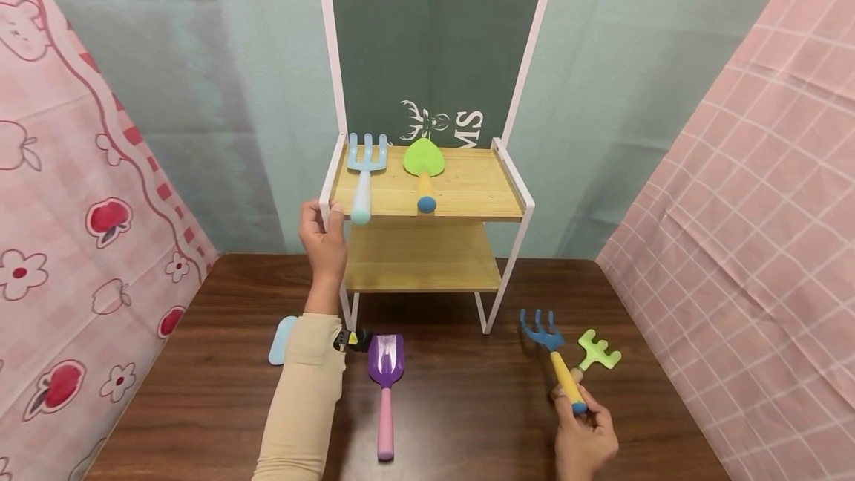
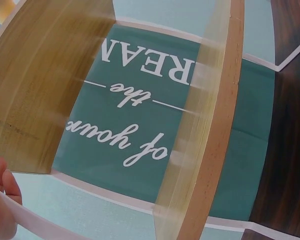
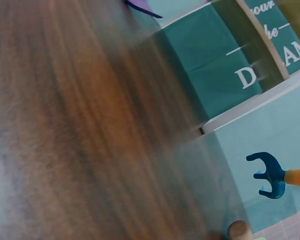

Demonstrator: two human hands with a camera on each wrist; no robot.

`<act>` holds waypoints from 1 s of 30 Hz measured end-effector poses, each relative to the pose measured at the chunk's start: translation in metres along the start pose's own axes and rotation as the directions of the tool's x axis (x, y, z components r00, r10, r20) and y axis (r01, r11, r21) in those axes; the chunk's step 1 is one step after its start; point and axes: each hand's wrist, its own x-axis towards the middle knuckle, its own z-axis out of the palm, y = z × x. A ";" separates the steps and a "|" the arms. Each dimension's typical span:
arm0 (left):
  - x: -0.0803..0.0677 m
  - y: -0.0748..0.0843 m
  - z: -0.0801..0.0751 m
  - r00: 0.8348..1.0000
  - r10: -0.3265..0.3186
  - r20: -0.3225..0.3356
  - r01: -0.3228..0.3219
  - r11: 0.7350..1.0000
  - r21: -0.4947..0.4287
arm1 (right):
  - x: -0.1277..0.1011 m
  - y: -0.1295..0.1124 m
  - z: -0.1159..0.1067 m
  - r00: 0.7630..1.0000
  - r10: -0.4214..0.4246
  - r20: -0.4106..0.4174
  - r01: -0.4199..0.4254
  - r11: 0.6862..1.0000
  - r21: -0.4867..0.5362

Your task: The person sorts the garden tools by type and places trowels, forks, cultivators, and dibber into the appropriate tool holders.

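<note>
My left hand [image 1: 324,240] grips the white metal frame of a two-tier wooden shelf [image 1: 461,191] at its front left corner. My right hand [image 1: 585,436] pinches the yellow handle of a small toy rake with blue prongs [image 1: 545,334], near the blue end cap. Prongs pointing away, that rake also shows in the right wrist view [image 3: 274,175]. A light green rake [image 1: 597,351] lies on the table beside it, its handle partly hidden. On the top board rest a light blue rake [image 1: 364,177] and a green shovel with a yellow handle [image 1: 424,162].
A purple scoop with a pink handle [image 1: 386,407] lies on the dark wooden table [image 1: 467,407] in front of the shelf. Left of it, a light blue piece [image 1: 282,340] is partly covered by my left sleeve. The lower board [image 1: 421,258] stands beneath the top one. Curtains surround the table.
</note>
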 end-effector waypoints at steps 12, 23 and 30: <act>0.002 0.002 0.003 1.000 -0.005 0.007 0.005 1.000 0.006 | 0.013 -0.023 0.011 0.997 -0.073 -0.008 0.073 0.989 0.131; 0.002 0.005 0.003 1.000 -0.022 -0.007 0.022 1.000 -0.014 | 0.017 -0.053 0.026 0.988 -0.155 0.016 0.145 0.952 0.268; 0.002 0.004 0.003 1.000 -0.017 -0.009 0.017 1.000 -0.007 | 0.008 -0.103 0.050 0.977 -0.206 0.057 0.170 0.910 0.378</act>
